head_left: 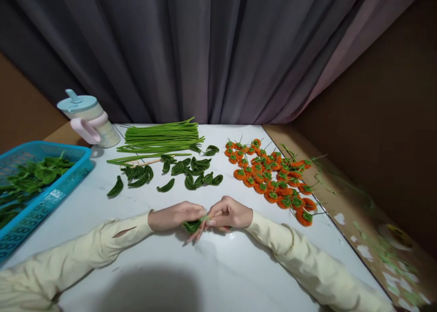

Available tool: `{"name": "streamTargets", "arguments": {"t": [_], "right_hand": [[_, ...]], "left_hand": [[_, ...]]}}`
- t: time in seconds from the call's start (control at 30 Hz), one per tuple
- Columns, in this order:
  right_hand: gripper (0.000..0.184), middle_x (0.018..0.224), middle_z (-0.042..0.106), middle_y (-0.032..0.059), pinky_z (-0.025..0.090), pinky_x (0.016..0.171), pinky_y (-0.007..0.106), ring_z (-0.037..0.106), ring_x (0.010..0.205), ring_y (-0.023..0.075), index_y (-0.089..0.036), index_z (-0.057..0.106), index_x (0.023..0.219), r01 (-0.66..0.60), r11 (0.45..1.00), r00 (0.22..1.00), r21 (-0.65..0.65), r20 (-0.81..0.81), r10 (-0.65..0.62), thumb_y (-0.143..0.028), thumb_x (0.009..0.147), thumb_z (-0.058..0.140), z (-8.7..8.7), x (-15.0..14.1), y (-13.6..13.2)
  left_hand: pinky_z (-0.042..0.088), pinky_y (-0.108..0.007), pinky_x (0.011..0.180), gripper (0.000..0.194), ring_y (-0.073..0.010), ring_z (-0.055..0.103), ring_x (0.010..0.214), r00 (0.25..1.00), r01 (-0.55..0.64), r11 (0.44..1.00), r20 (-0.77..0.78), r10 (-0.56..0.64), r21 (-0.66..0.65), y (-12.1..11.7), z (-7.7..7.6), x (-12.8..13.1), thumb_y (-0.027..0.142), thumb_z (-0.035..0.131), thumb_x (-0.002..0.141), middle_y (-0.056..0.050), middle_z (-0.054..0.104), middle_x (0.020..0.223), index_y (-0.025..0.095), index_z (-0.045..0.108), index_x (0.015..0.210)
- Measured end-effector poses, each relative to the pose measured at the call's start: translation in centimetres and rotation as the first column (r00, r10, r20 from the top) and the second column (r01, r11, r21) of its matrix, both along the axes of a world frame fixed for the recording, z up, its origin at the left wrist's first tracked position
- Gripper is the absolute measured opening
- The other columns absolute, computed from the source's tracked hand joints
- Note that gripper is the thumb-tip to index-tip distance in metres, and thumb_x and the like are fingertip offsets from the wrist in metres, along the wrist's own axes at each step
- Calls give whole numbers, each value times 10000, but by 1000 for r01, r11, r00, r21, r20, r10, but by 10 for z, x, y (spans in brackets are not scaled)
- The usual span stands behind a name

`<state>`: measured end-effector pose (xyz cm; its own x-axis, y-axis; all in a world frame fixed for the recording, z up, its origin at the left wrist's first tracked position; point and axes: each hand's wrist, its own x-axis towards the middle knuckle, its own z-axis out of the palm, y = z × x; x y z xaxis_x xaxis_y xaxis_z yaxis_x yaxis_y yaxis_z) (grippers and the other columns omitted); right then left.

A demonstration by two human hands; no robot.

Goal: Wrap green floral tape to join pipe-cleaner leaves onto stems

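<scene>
Left fingers (195, 207) curl closed around the leaf (191, 227); right fingers (214, 222) pinch near its narrow end, which points right, long axis roughly sideways.

A grey curtain (191, 52) hangs behind a white table (252, 275).

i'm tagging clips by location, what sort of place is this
Probably a small craft workspace; home or workshop, I can't tell. Green stems, dark green leaf pieces and orange flower heads lie in separate groups, like parts for handmade flowers.
</scene>
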<state>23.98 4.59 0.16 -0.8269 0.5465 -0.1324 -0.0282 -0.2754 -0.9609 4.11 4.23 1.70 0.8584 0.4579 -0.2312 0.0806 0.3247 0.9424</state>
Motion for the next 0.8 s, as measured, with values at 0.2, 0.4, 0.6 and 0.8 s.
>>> {"name": "streamTargets", "arguments": {"t": [0.2,0.4,0.6,0.8], "right_hand": [[311,489,547,-15,261,314,149,387,330,17,-31,656,797,23,999,1000,-37,5,-23,-326,704,680,2,-1,0],[309,566,595,16,236,307,155,369,323,6,-29,655,794,-8,998,1000,-68,-21,7,-324,705,680,-1,1,2],[301,460,533,-33,266,351,165,306,309,-2,-21,660,876,-63,996,996,-60,-62,59,-302,778,613,0,4,5],[310,518,582,-11,190,316,163,298,301,-7,-31,659,881,-7,997,1000,-73,-12,7,-307,743,641,4,1,4]], "left_hand": [[431,-224,617,339,-96,532,527,991,70,983,-122,-50,170,4,16,-4,400,450,886,3,568,538,110,556,745],[419,-210,550,379,-88,506,487,994,82,993,-84,-75,85,5,14,-2,424,450,880,-14,579,565,104,544,701],[398,-198,491,359,-83,498,471,995,53,995,-92,-45,87,5,12,-2,407,452,881,-21,573,602,93,548,735],[417,-191,557,378,-95,532,544,983,55,944,-182,6,326,5,19,-3,409,407,896,-8,570,591,106,552,723]]}}
